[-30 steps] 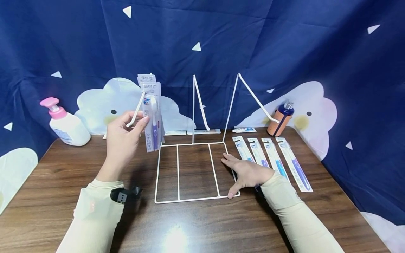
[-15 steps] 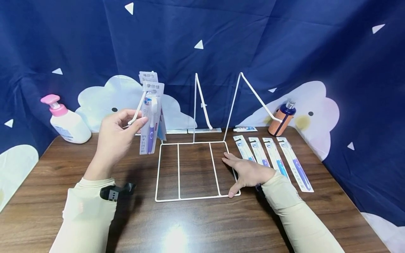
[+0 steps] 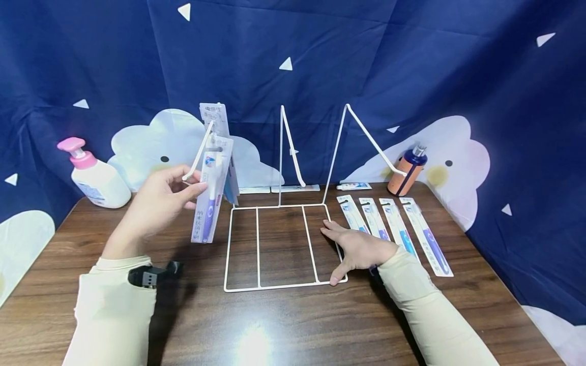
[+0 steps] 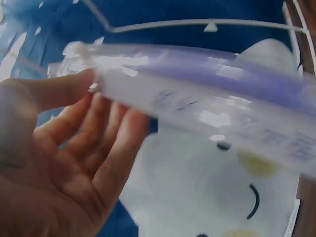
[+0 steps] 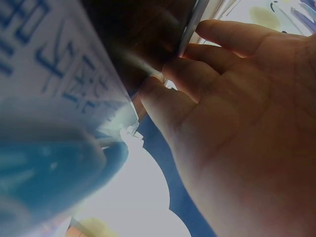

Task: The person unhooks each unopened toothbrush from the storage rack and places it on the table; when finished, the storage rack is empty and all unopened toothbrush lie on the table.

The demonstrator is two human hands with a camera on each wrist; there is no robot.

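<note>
My left hand (image 3: 192, 184) pinches a purple toothbrush pack (image 3: 209, 195) by its edge, low on the left sloping hook arm (image 3: 198, 158) of a white wire rack (image 3: 229, 249). The left wrist view shows the thumb on that pack (image 4: 207, 98) and the fingers (image 4: 106, 143) loosely spread behind it. A second pack (image 3: 214, 114) hangs higher on the same arm. My right hand (image 3: 350, 249) lies flat, fingers straight, on the right edge of the rack's base. In the right wrist view its palm (image 5: 247, 133) sits beside the wire (image 5: 190, 29) and a blurred blue pack (image 5: 54, 123).
Several toothbrush packs (image 3: 397, 229) lie in a row on the wooden table (image 3: 293, 325), right of the rack. An orange bottle (image 3: 406, 173) stands at the back right, a pink-pump lotion bottle (image 3: 93, 178) at the back left. Small tubes (image 3: 352, 186) lie along the back edge.
The left hand has drawn the purple pack down and leftward along the hook arm, and the pack has tilted. The left forearm has dropped. The right hand has stayed put.
</note>
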